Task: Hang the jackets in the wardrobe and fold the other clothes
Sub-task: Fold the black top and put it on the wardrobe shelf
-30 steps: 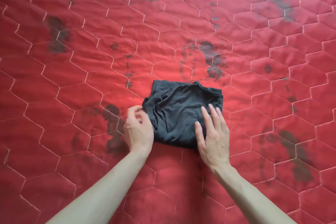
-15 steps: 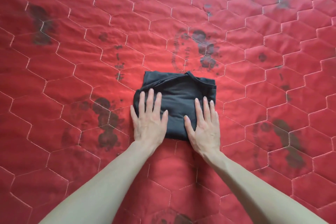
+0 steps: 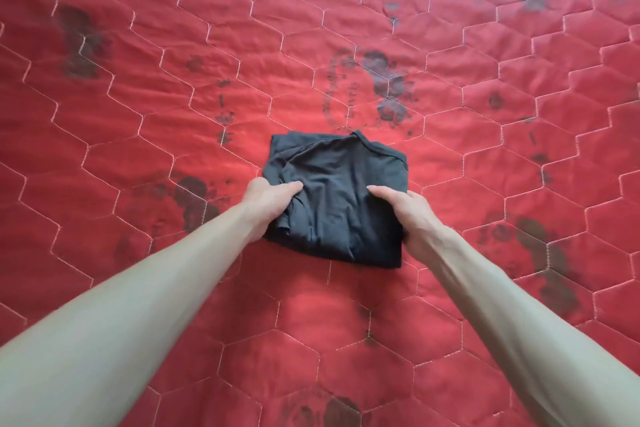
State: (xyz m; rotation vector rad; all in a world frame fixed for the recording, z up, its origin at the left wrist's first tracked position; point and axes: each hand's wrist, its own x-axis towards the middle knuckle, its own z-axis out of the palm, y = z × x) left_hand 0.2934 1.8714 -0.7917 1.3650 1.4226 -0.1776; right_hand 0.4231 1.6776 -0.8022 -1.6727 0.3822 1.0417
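Dark garment (image 3: 341, 204), already folded into a compact square, is lying on the red quilt (image 3: 138, 156) between both hands: left hand (image 3: 268, 203) and right hand (image 3: 408, 215) are clamping its side edges, thumbs on top, fingers tucked beneath. Folding is looking finished; lifting it away level is likely coming next.

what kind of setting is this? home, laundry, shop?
Probably a home bedroom: the whole view is a red quilted bedspread with hexagon stitching and a faded dark print, and the left hand and right hand grip a folded dark garment on it. No furniture visible.
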